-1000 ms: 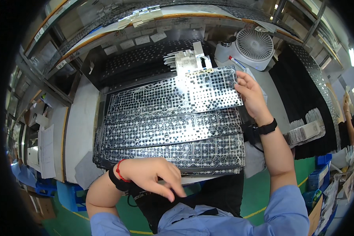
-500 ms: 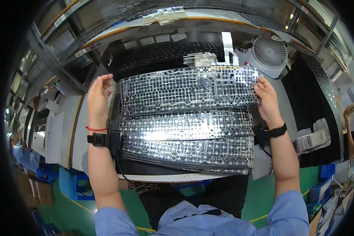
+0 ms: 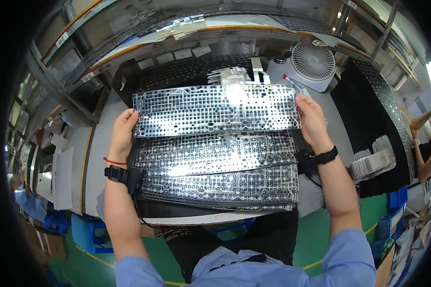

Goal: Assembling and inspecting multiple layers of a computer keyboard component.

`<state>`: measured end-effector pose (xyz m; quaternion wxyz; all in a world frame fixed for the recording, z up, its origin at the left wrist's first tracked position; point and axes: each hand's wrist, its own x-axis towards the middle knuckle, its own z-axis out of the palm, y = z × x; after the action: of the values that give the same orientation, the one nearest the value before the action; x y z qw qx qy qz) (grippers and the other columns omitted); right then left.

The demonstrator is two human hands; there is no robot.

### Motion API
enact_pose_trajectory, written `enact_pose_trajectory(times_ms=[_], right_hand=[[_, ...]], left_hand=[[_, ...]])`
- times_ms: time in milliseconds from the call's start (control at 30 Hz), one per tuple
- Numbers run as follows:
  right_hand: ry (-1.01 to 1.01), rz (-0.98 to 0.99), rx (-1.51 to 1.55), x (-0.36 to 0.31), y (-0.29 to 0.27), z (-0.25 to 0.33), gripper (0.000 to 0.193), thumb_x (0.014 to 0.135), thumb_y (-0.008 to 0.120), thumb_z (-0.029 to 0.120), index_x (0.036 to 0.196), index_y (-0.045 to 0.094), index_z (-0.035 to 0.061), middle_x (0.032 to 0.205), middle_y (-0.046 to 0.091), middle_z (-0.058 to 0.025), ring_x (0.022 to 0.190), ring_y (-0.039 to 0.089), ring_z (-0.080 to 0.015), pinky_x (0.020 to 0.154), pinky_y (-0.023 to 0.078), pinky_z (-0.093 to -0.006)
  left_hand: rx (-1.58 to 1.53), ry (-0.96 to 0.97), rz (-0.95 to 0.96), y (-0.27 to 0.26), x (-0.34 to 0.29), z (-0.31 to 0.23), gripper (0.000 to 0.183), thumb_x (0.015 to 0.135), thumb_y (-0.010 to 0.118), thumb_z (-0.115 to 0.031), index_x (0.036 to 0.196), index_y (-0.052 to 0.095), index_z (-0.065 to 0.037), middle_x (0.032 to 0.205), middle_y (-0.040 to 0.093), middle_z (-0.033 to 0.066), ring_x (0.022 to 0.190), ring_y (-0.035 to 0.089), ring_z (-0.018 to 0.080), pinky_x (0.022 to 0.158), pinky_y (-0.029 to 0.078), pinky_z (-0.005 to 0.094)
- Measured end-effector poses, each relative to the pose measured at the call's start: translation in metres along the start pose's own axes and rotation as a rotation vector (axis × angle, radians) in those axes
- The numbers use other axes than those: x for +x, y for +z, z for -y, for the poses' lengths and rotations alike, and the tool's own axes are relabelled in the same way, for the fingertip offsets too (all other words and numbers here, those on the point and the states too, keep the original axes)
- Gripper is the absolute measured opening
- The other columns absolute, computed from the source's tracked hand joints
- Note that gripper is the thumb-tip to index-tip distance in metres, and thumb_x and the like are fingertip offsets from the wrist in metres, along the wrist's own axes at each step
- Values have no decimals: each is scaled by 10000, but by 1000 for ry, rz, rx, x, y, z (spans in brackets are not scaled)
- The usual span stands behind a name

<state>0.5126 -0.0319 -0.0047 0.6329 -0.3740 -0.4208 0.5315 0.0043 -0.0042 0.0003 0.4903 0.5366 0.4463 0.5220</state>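
Observation:
A thin, shiny keyboard membrane sheet [image 3: 191,112], patterned with dark dots and silvery traces, is held out between both of my hands. My left hand [image 3: 123,129] pinches its left edge, thumb on the face. On the opposite side, my right hand [image 3: 312,119] grips the right edge with the fingers curled round it. Below the held sheet lies a stack of similar keyboard membranes [image 3: 225,185], overlapping and slightly fanned. A pale strip [image 3: 257,67] stands up behind the sheet's far edge; whether it is joined to the sheet I cannot tell.
A white round fan [image 3: 313,62] stands at the back right, with a red-tipped pen-like object [image 3: 287,78] near it. Pale strips [image 3: 229,75] lie beyond the sheet. A bundle of white strips [image 3: 374,162] rests on black cloth at right. A shelf [image 3: 234,25] spans the back.
My left hand, apart from the sheet before, has closed on its left edge. The sheet has tilted and its far edge has come down, with the pale strip lower. The whole view has shifted slightly.

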Motion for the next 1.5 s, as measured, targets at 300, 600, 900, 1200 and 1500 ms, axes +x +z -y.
enact_pose_trajectory(times_ms=[300, 600, 900, 1200, 1500], right_hand=[[42, -70, -114, 0, -1, -2, 184, 973, 609, 159, 956, 652, -19, 866, 691, -55, 720, 638, -90, 662, 517, -227], [50, -158, -166, 0, -4, 3, 209, 977, 595, 185, 966, 645, -18, 860, 679, -63, 692, 631, -94, 595, 487, -212], [-330, -35, -59, -10, 4, 44, 212, 1015, 515, 244, 910, 535, 61, 752, 549, 5, 635, 498, -67, 564, 386, -201], [6, 1261, -467, -110, 102, 67, 527, 869, 597, -46, 1374, 532, 89, 1084, 693, -124, 869, 682, -216, 771, 535, -312], [-291, 254, -287, -28, 33, 52, 407, 1066, 399, 303, 864, 613, 22, 641, 528, 2, 530, 464, -73, 516, 373, -217]], left_hand=[[-16, 22, 2, 7, -3, -3, 154, 1020, 509, -134, 1040, 605, -15, 932, 658, 4, 814, 604, 55, 761, 495, 218], [-70, 53, -13, 2, -1, -1, 158, 1023, 509, -142, 1059, 610, -26, 969, 670, 11, 843, 620, 62, 776, 505, 220], [-136, 48, -10, -2, 4, 2, 171, 1025, 511, -165, 1068, 607, -30, 987, 672, 18, 854, 625, 74, 785, 510, 233], [-141, 35, 15, -1, 3, 1, 173, 1026, 508, -165, 1074, 601, -28, 989, 665, 12, 871, 622, 75, 798, 504, 236], [-156, 36, 22, -4, 4, 2, 178, 1027, 500, -166, 1076, 603, -29, 1004, 671, 25, 886, 627, 83, 810, 505, 240]])
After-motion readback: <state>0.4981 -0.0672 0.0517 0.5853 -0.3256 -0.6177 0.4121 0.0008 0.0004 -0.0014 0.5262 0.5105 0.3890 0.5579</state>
